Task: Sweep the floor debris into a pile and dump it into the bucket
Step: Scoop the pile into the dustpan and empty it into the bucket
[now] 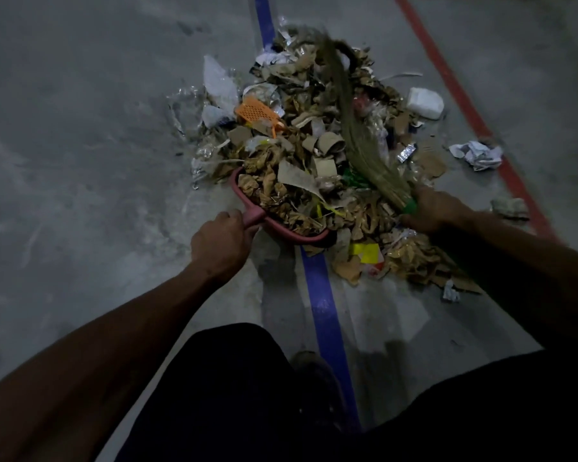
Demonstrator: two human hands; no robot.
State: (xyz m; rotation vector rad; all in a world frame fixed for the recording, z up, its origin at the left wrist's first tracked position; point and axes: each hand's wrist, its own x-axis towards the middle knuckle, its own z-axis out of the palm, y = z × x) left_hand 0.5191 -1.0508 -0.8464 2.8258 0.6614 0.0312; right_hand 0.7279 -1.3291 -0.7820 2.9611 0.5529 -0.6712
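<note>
A wide pile of debris (317, 135), made of dry leaves, cardboard scraps, paper and plastic, lies on the grey floor ahead of me. My left hand (221, 241) grips the handle of a pink dustpan (247, 201), whose tray is heaped with brown leaves and scraps at the pile's near edge. My right hand (431, 210) holds a grass broom (351, 121) at its green-bound neck. The broom's bristles lie across the pile, reaching to its far side, and their tip is blurred. No bucket is in view.
A blue floor stripe (324, 311) runs under the pile toward me, and a red stripe (461, 95) crosses at the right. Loose crumpled paper (477, 155) and a white wad (426, 102) lie beyond the pile's right edge. My legs and a shoe (311, 368) are below.
</note>
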